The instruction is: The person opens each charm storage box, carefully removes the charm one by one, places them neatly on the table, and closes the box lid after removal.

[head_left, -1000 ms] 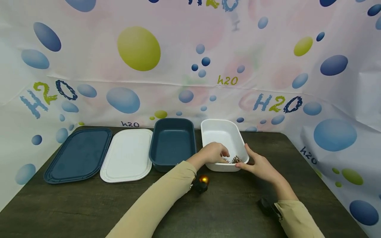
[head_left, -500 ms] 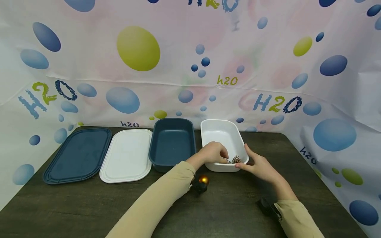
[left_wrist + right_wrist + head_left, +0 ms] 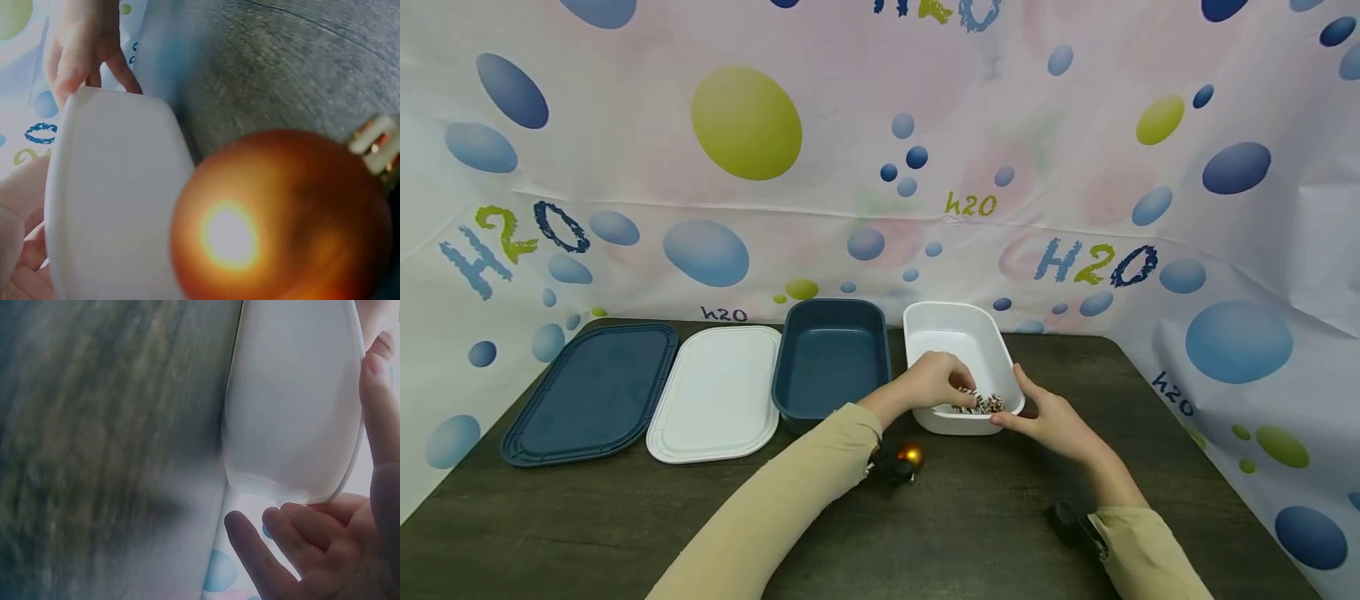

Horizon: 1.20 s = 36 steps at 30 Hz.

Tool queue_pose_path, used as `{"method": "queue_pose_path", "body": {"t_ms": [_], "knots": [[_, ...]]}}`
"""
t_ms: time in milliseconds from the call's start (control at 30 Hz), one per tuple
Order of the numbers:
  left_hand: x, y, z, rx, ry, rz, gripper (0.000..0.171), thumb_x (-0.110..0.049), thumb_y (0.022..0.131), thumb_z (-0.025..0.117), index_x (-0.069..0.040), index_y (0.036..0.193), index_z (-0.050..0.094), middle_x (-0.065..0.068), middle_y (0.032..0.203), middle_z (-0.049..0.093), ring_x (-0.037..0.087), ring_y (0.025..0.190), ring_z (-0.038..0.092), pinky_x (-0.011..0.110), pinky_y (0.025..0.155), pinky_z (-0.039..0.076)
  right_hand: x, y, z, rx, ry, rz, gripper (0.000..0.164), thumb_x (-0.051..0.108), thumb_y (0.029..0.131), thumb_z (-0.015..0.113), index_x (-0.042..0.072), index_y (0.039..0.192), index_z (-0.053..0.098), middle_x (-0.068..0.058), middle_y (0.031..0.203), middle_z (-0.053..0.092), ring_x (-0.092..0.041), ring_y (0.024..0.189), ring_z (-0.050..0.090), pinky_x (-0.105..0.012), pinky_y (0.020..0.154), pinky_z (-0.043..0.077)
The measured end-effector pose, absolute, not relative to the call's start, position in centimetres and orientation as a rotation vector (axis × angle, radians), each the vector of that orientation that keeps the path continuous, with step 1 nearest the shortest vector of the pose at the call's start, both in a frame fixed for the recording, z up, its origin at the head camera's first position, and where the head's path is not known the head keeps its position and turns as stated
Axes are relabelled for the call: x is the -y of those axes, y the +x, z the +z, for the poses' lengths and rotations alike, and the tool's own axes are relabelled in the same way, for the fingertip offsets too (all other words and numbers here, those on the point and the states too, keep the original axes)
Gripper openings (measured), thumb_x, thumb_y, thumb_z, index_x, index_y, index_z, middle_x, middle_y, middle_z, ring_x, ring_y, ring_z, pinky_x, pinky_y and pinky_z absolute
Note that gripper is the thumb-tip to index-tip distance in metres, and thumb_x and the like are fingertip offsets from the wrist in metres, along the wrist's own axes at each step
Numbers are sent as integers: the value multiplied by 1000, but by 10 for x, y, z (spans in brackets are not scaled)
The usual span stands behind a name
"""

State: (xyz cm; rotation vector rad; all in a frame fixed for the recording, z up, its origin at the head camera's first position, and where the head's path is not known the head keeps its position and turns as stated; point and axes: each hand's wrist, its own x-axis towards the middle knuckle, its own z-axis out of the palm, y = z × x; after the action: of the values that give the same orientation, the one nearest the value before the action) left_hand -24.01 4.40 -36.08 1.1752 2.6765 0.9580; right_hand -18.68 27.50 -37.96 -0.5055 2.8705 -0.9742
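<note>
A white container [image 3: 955, 333], open at the top, stands at the back right of the table. My left hand [image 3: 931, 385] reaches over its near left rim, and its fingers pinch a brown-and-white pine cone [image 3: 964, 407] low inside; the fingertips partly cover it. Another pine cone [image 3: 996, 404] lies beside it in the front right corner. My right hand [image 3: 1054, 419] grips that corner, thumb on the front rim and fingers along the right side. In the right wrist view, the thumb [image 3: 380, 403] lies along the container's rim. A shiny orange bauble [image 3: 911, 455] sits below my left wrist.
Left of the white container stands a dark blue container [image 3: 835, 358]. Farther left, a white lid [image 3: 718, 392] and a dark blue lid [image 3: 595, 392] lie flat on the dark wooden table [image 3: 970, 533]. A printed sheet [image 3: 850, 150] hangs behind.
My left hand's fingers have shifted slightly inside the container, and more of the pine cones shows beneath them. The right hand keeps its grip on the corner. The view has drifted slightly.
</note>
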Motion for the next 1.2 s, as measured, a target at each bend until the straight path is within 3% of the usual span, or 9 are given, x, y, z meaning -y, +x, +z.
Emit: {"method": "queue_pose_path", "body": {"t_ms": [233, 800, 967, 1200], "knots": [[-33, -235, -345, -2670, 1205, 1061, 16, -16, 82, 77, -7, 95, 75, 2, 92, 71, 14, 87, 62, 20, 76, 47, -275, -187, -380, -2886, -513, -945, 99, 46, 86, 68, 2, 152, 9, -32, 147, 27, -39, 110, 58, -51, 84, 50], [9, -200, -307, -2700, 1210, 1085, 18, -24, 84, 75, -12, 97, 75, -2, 97, 66, 11, 90, 60, 23, 81, 49, -274, -186, -376, -2935, -530, -887, 97, 47, 86, 68, -1, 151, 14, -31, 147, 27, -43, 115, 54, -54, 88, 47], [26, -183, -304, -2677, 1217, 1147, 18, -22, 84, 76, -10, 98, 74, -1, 98, 66, 12, 91, 60, 32, 82, 52, -273, -185, -376, -2972, -540, -856, 96, 45, 86, 68, -2, 150, 16, -32, 145, 30, -46, 118, 50, -56, 88, 46], [50, -160, -315, -2667, 1258, 1157, 18, -22, 84, 75, -11, 99, 73, -3, 95, 64, 12, 85, 58, 29, 76, 52, -272, -184, -375, -2986, -533, -828, 96, 47, 85, 68, -2, 150, 16, -31, 145, 30, -48, 123, 43, -59, 91, 43]]}}
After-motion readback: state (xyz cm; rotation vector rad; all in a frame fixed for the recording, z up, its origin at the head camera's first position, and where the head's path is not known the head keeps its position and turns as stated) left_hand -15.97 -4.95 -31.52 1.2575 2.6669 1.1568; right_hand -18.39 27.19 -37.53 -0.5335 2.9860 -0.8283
